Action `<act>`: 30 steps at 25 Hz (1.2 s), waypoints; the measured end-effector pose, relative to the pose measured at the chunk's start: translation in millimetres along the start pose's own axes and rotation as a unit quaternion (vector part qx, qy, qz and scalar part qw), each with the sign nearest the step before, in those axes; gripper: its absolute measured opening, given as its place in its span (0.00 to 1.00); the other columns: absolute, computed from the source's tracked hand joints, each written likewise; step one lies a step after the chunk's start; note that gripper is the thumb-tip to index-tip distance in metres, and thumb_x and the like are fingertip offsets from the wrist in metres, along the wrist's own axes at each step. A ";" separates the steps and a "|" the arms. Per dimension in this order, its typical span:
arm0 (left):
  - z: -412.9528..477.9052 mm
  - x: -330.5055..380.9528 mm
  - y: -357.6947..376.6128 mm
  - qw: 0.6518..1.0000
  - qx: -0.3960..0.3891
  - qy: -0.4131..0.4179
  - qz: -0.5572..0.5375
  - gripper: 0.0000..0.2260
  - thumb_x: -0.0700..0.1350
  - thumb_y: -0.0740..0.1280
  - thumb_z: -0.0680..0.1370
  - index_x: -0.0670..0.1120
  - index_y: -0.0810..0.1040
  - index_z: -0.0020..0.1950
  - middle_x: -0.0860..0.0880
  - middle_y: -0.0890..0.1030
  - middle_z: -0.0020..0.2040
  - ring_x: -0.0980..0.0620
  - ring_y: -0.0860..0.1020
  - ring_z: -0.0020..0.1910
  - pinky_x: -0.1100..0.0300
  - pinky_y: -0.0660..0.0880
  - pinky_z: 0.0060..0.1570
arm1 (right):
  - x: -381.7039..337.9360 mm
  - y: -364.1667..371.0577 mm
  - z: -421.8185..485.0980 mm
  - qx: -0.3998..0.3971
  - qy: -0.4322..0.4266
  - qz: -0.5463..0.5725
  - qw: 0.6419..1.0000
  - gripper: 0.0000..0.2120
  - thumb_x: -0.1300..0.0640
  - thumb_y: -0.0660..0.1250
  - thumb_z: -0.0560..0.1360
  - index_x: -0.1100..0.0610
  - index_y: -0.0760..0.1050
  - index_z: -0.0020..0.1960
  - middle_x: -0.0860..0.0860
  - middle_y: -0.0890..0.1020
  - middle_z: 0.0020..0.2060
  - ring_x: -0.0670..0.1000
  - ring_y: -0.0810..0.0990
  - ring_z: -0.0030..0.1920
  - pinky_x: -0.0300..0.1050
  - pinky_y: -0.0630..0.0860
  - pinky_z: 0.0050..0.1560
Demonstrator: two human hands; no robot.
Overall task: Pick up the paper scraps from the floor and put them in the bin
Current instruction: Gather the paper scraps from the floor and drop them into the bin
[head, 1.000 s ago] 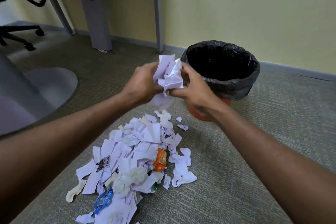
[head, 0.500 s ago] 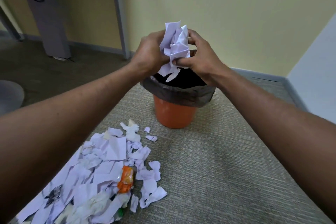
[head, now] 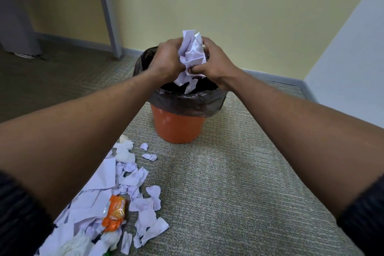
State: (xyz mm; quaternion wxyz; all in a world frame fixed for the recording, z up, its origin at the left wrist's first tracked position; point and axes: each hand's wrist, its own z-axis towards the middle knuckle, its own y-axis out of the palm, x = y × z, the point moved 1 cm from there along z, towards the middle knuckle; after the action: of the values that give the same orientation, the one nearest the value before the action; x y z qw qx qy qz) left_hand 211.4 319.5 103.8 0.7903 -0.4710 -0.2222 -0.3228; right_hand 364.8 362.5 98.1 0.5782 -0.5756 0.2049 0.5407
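A bunch of white paper scraps [head: 192, 56] is squeezed between my left hand [head: 167, 59] and my right hand [head: 215, 62], both closed on it. The bunch hangs right over the open mouth of the orange bin [head: 176, 127], which has a black liner folded over its rim. Some loose ends of paper dangle down into the opening. A pile of torn white paper scraps [head: 116, 189] lies on the carpet at the lower left, partly hidden by my left forearm.
An orange wrapper [head: 115, 212] lies among the scraps. A grey desk leg [head: 109, 12] stands against the yellow wall behind the bin. A white wall [head: 353, 58] closes the right side. Grey-green carpet [head: 239, 193] stretches to the right of the pile.
Both hands carried the bunch of scraps from above the pile to over the bin's mouth. The view swung right with them, and the pile slid to the lower left.
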 end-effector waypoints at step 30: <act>-2.5 -23.7 1.8 0.965 -0.112 -0.022 0.238 0.17 0.40 0.67 0.72 0.43 0.75 0.61 0.41 0.79 0.60 0.38 0.76 0.61 0.45 0.75 0.60 | -10.2 51.0 15.0 0.011 0.128 -0.298 0.946 0.40 0.50 0.74 0.64 0.60 0.66 0.73 0.61 0.73 0.69 0.63 0.73 0.70 0.58 0.72 0.69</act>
State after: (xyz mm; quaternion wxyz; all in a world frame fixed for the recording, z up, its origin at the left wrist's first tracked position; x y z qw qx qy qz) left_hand 196.4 325.1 86.0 0.7814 -0.6028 -0.0840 -0.1378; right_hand 311.7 359.2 88.0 0.6878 -0.6687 0.1022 0.2632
